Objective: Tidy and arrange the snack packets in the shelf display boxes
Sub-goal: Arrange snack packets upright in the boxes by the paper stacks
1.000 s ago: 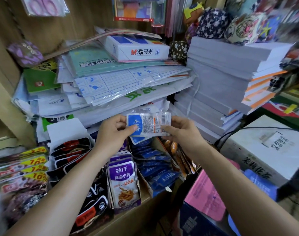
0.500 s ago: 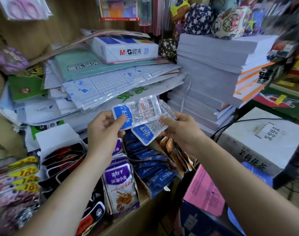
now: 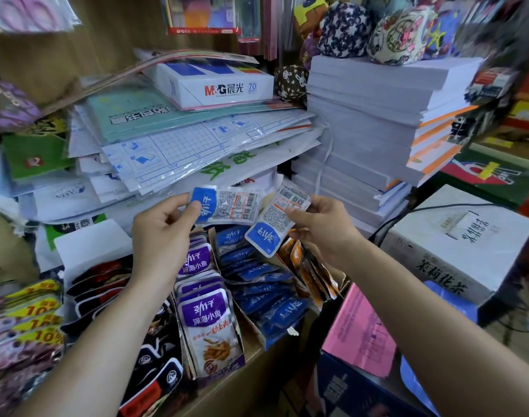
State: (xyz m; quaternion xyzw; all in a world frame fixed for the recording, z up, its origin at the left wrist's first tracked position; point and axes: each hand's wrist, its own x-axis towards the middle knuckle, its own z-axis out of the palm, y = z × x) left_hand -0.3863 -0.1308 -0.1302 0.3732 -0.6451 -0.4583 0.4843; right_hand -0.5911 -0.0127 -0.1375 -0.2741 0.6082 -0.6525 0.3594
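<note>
Snack packet [image 3: 231,206] in blue and white lay level at the centre of the frame, its blue end pinched between thumb and fingers of the left hand [image 3: 161,233]. A second packet [image 3: 272,227], tilted blue end down, was gripped by the curled fingers of the right hand [image 3: 324,227], just right of the first. Below them stood a display box of blue packets [image 3: 266,299], with purple packets [image 3: 207,323] to its left and orange packets [image 3: 309,273] to its right.

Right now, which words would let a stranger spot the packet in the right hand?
Find the tall white paper stack at right. In front of its base, the right hand pinches a blue-and-white packet. Unlike the level packet in the left hand, it tilts, blue end down.
</note>
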